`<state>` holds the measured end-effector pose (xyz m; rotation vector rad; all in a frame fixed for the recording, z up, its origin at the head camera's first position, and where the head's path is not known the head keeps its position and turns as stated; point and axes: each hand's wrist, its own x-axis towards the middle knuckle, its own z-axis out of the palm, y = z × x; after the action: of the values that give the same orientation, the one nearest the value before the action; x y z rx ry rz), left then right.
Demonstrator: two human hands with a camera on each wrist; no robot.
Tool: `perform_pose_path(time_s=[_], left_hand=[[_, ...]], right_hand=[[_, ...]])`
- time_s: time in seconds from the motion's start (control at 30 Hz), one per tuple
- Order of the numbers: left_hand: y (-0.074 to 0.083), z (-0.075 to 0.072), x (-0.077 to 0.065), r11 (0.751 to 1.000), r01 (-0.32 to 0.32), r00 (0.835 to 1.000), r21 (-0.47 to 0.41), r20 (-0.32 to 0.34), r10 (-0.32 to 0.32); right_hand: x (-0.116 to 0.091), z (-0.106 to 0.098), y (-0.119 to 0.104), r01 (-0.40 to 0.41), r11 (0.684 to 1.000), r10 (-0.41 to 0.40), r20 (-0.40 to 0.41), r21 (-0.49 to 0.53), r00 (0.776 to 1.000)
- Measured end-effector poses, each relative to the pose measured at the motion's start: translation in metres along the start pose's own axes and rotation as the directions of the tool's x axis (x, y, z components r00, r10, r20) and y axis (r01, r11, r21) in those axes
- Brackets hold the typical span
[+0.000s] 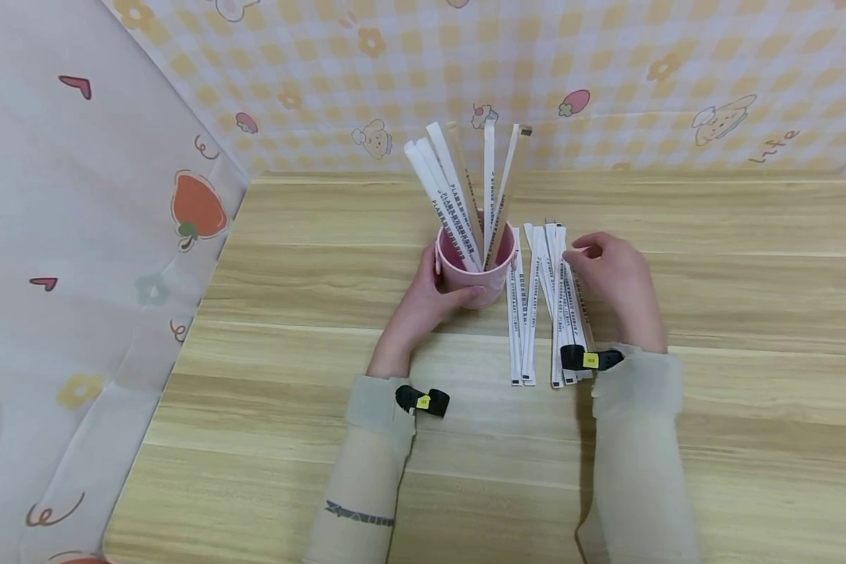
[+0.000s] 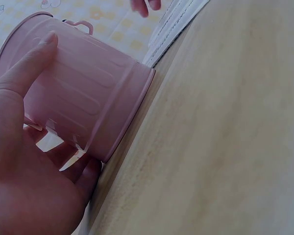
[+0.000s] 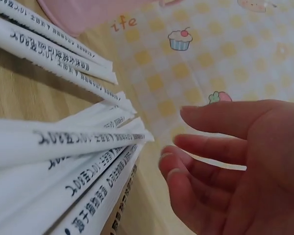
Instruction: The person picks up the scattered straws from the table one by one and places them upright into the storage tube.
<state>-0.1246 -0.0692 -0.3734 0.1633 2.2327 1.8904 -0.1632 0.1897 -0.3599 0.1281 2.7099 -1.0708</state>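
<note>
A pink bucket-shaped cup [image 1: 465, 287] stands on the table with several paper-wrapped straws [image 1: 460, 205] leaning in it, mostly white and some brown. My left hand [image 1: 423, 304] grips the cup from its left side; in the left wrist view the thumb lies along the cup wall [image 2: 78, 73] and the fingers go behind it. To the right of the cup lies a loose row of wrapped straws [image 1: 533, 313] with printed lettering. My right hand [image 1: 619, 274] hovers at their far right end. In the right wrist view its loosely bent fingers [image 3: 220, 147] hold nothing, apart from the straw tips.
The wooden table [image 1: 289, 313] ends at a back wall covering [image 1: 423, 63] with yellow checks. A white patterned sheet [image 1: 77, 235] hangs along the left side. Black wrist straps [image 1: 421, 401] sit over both sleeves.
</note>
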Motion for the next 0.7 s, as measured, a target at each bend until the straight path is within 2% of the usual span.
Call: perform_pose_path(time_s=[0.2, 0.47, 0.6, 0.7], left_hand=[[0.0, -0.001, -0.001, 1.0, -0.004, 1.0, 0.01, -0.001, 0.004], [-0.001, -0.001, -0.002, 1.0, 0.0, 1.0, 0.017, 0.0, 0.0], [-0.001, -0.001, -0.001, 1.0, -0.009, 1.0, 0.009, 0.003, 0.009], [-0.001, -0.001, 0.0, 1.0, -0.011, 1.0, 0.008, 0.005, 0.011]], right_hand=[[0.0, 0.001, 0.007, -0.046, 0.999, 0.044, 0.086, 0.019, 0.995], [0.0, 0.002, 0.018, -0.132, 0.991, 0.13, 0.094, 0.016, 0.987], [0.0, 0.001, 0.021, -0.139, 0.99, 0.138, 0.117, 0.001, 0.984], [-0.001, 0.0, 0.022, -0.113, 0.994, 0.113, 0.149, -0.009, 0.982]])
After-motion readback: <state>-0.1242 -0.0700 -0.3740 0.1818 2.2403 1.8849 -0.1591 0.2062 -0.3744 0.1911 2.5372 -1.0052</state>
